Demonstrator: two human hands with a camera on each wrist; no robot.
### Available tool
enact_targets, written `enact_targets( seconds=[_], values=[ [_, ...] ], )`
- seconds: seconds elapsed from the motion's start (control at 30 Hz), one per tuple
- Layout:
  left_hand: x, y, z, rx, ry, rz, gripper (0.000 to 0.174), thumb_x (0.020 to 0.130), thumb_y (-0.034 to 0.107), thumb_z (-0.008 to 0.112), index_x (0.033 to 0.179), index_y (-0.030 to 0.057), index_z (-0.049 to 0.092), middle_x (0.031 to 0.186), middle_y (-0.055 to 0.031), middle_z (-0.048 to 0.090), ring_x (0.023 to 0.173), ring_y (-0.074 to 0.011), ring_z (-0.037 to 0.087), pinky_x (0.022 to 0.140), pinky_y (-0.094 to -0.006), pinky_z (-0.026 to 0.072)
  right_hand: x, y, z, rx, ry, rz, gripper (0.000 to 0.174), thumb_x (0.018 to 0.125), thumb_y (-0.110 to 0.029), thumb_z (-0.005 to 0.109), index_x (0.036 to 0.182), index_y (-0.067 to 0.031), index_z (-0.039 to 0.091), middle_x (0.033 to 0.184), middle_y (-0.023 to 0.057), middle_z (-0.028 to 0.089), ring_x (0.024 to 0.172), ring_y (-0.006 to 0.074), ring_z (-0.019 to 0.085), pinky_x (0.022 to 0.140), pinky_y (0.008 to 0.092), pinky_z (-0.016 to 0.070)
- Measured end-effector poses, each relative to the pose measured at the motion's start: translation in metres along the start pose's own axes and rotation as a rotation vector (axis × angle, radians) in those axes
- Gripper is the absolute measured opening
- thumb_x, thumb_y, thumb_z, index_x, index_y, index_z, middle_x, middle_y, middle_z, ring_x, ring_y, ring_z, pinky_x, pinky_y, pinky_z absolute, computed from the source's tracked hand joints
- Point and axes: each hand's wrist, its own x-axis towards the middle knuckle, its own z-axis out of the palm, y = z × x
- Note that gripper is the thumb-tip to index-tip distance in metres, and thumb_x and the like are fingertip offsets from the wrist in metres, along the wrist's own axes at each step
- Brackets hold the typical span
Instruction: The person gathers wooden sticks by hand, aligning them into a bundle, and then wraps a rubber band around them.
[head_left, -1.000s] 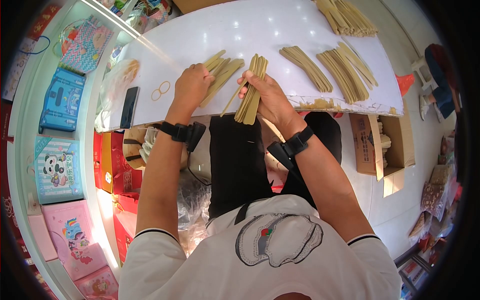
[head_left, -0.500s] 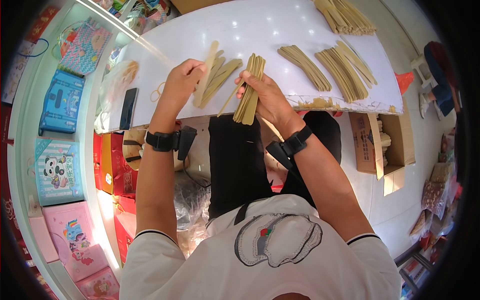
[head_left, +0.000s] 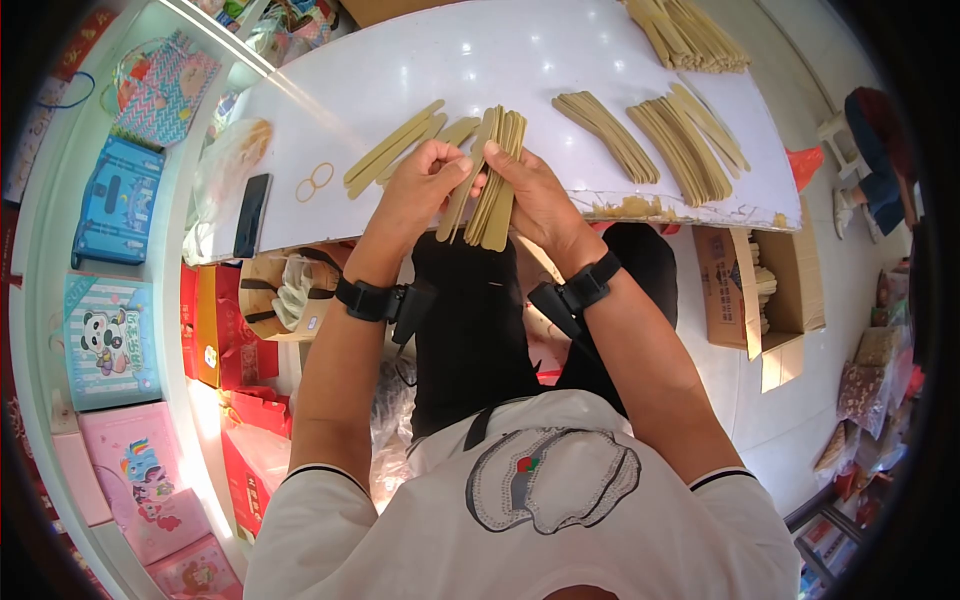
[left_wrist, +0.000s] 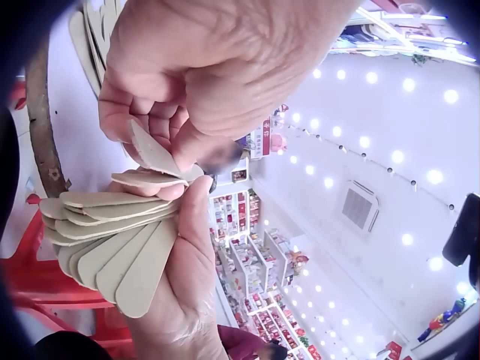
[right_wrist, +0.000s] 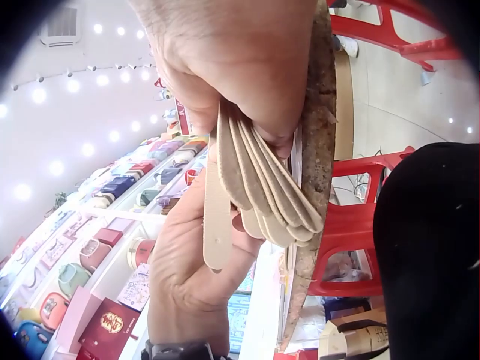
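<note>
My right hand (head_left: pixel 548 200) grips a fanned bundle of flat wooden sticks (head_left: pixel 497 205) with rounded ends, its thumb across the front. Close on its left, my left hand (head_left: pixel 428 188) pinches a single wooden stick (head_left: pixel 455 212) between thumb and fingers, alongside the bundle. In the left wrist view that stick (left_wrist: pixel 154 154) tilts above the fan (left_wrist: pixel 124 259), the two hands' fingertips almost meeting. The right wrist view has the bundle's ends (right_wrist: pixel 262 187) spreading below the right hand (right_wrist: pixel 232 60). Loose wooden sticks (head_left: pixel 392 148) lie on the table just beyond the left hand.
On the white table (head_left: pixel 500 50), stick piles (head_left: pixel 605 138) (head_left: pixel 682 150) lie to the right, with a larger pile (head_left: pixel 690 38) at the back right. Two rubber bands (head_left: pixel 314 182) and a phone (head_left: pixel 253 215) are at the left. A cardboard box (head_left: pixel 765 290) stands below.
My left hand went from the loose sticks, lifted one, then moved right to the bundle. Some loose sticks now lie further left. The right hand stays nearly in place, holding the bundle.
</note>
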Motion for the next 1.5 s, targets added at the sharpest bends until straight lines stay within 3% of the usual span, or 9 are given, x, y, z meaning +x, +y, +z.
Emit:
enact_targets(
  seconds=[0.3, 0.4, 0.43, 0.57, 0.93, 1.13, 1.23, 1.33, 1.5],
  values=[
    [-0.006, 0.008, 0.002, 0.108, 0.045, 0.033, 0.024, 0.101, 0.025, 0.062, 0.103, 0.0021, 0.067, 0.091, -0.0032, 0.071, 0.084, -0.0067, 0.063, 0.067, -0.0247, 0.0475, 0.002, -0.001, -0.002, -0.01, 0.003, 0.018, 0.023, 0.103, -0.023, 0.064, 0.113, -0.0028, 0.06, 0.096, 0.0067, 0.064, 0.08, 0.0156, 0.063, 0.077, 0.0312, 0.0585],
    [0.008, -0.017, -0.027, 0.538, 0.355, 0.245, 0.025, 0.1, 0.025, 0.063, 0.104, 0.0008, 0.068, 0.09, -0.0075, 0.071, 0.08, -0.0134, 0.063, 0.071, -0.0303, 0.0501, 0.0, -0.004, 0.003, -0.033, 0.009, 0.018, 0.022, 0.104, -0.023, 0.06, 0.113, -0.0029, 0.06, 0.1, 0.0081, 0.065, 0.086, 0.0179, 0.065, 0.084, 0.034, 0.059],
    [0.01, -0.021, -0.034, 0.71, 0.455, 0.291, 0.023, 0.097, 0.023, 0.064, 0.106, 0.0018, 0.068, 0.092, -0.0117, 0.068, 0.079, -0.0227, 0.064, 0.075, -0.0357, 0.0516, 0.001, -0.004, 0.005, -0.033, 0.024, 0.017, 0.022, 0.105, -0.024, 0.059, 0.112, -0.0039, 0.06, 0.101, 0.0077, 0.065, 0.088, 0.0184, 0.066, 0.086, 0.0347, 0.0593],
    [0.008, -0.025, -0.049, 0.94, 0.479, 0.263, 0.021, 0.094, 0.022, 0.065, 0.104, 0.0036, 0.068, 0.097, -0.013, 0.067, 0.087, -0.0291, 0.065, 0.079, -0.0391, 0.0519, 0.004, -0.002, 0.002, 0.013, -0.002, 0.036, 0.023, 0.105, -0.022, 0.058, 0.116, -0.0013, 0.057, 0.107, 0.0127, 0.066, 0.1, 0.0225, 0.067, 0.093, 0.0396, 0.059],
    [0.018, -0.038, -0.055, 1.026, 0.387, 0.295, 0.018, 0.091, 0.019, 0.067, 0.098, 0.0027, 0.064, 0.092, -0.0133, 0.066, 0.087, -0.0331, 0.063, 0.078, -0.0425, 0.0508, 0.006, 0.001, -0.005, 0.024, -0.015, 0.04, 0.023, 0.105, -0.023, 0.058, 0.117, -0.0028, 0.057, 0.106, 0.0134, 0.066, 0.098, 0.0244, 0.068, 0.095, 0.0412, 0.0591],
    [0.009, -0.023, -0.059, 0.64, 0.407, 0.167, 0.021, 0.094, 0.021, 0.066, 0.103, 0.0011, 0.064, 0.089, -0.0078, 0.067, 0.074, -0.0184, 0.06, 0.07, -0.0333, 0.0493, 0.006, 0.001, -0.007, 0.03, -0.015, 0.035, 0.023, 0.105, -0.022, 0.058, 0.117, -0.0024, 0.058, 0.106, 0.0131, 0.066, 0.098, 0.0238, 0.069, 0.094, 0.0408, 0.0593],
    [-0.006, -0.004, -0.048, 0.246, 0.252, 0.077, 0.025, 0.098, 0.025, 0.067, 0.106, 0.0016, 0.065, 0.087, -0.0004, 0.063, 0.074, -0.0091, 0.054, 0.067, -0.0262, 0.0457, 0.005, -0.001, -0.001, 0.022, -0.006, 0.043, 0.024, 0.106, -0.024, 0.057, 0.116, -0.0022, 0.058, 0.101, 0.0098, 0.066, 0.096, 0.0222, 0.068, 0.094, 0.0392, 0.0588],
    [-0.017, 0.003, -0.027, -0.006, 0.093, 0.005, 0.027, 0.099, 0.029, 0.067, 0.109, 0.0031, 0.065, 0.086, 0.0032, 0.06, 0.073, -0.0056, 0.051, 0.065, -0.0222, 0.0425, 0.005, -0.001, -0.002, 0.046, -0.038, 0.044, 0.025, 0.106, -0.025, 0.057, 0.117, -0.0025, 0.058, 0.105, 0.0109, 0.065, 0.098, 0.022, 0.067, 0.094, 0.0393, 0.0585],
    [-0.02, 0.0, 0.001, -0.131, 0.098, -0.028, 0.026, 0.1, 0.03, 0.067, 0.108, 0.0046, 0.065, 0.084, 0.0037, 0.058, 0.071, -0.0045, 0.049, 0.064, -0.0211, 0.0411, 0.002, -0.003, 0.0, 0.063, -0.046, 0.045, 0.028, 0.105, -0.027, 0.059, 0.118, -0.0026, 0.059, 0.112, 0.0118, 0.064, 0.104, 0.0216, 0.066, 0.095, 0.0389, 0.0575]
  ],
)
